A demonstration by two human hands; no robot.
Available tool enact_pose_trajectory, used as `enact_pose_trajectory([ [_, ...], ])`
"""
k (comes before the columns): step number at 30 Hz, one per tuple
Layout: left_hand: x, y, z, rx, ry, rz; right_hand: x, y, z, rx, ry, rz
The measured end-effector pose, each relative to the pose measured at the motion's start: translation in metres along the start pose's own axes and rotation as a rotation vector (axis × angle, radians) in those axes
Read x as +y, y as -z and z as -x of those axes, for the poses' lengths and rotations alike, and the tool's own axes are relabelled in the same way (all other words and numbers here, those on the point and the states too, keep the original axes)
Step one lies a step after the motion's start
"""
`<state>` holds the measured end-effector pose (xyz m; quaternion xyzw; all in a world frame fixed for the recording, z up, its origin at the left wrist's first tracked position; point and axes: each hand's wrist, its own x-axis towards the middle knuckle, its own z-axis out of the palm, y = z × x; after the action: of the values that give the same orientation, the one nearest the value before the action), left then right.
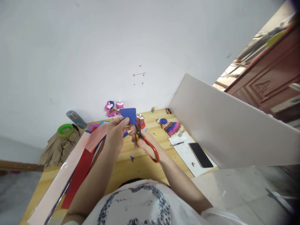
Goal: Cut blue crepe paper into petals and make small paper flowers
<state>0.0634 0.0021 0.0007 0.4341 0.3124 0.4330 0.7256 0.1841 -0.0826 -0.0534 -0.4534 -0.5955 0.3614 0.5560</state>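
Note:
Between the thumb and fingers of my left hand (118,126) is a piece of blue paper (130,114), held up over the table. My right hand (142,142) grips scissors (152,150) with orange-red handles. Their blades point up along the paper's lower right edge; whether they touch it I cannot tell. Below my hands, a small blue scrap (132,159) lies on the wooden table (124,175). Red paper (78,178) and pink strips (98,137) lie under and beside my left forearm.
Small doll-like paper figures (110,107) stand along the wall. A ruffled paper dress (171,125) lies right, near a pen (177,143), a written sheet (182,154) and a phone (201,155). A white panel (222,125) borders the table's right side. Green tape (65,130) sits left.

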Motion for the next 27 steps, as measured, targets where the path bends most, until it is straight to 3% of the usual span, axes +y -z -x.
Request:
enact_pose_trajectory([
  [19, -0.005, -0.009, 0.001, 0.062, -0.110, -0.036, -0.012, 0.006, -0.002, -0.021, -0.025, 0.189],
  [27, -0.007, -0.007, 0.003, 0.079, -0.106, -0.048, -0.012, 0.003, -0.004, -0.016, -0.042, 0.129],
])
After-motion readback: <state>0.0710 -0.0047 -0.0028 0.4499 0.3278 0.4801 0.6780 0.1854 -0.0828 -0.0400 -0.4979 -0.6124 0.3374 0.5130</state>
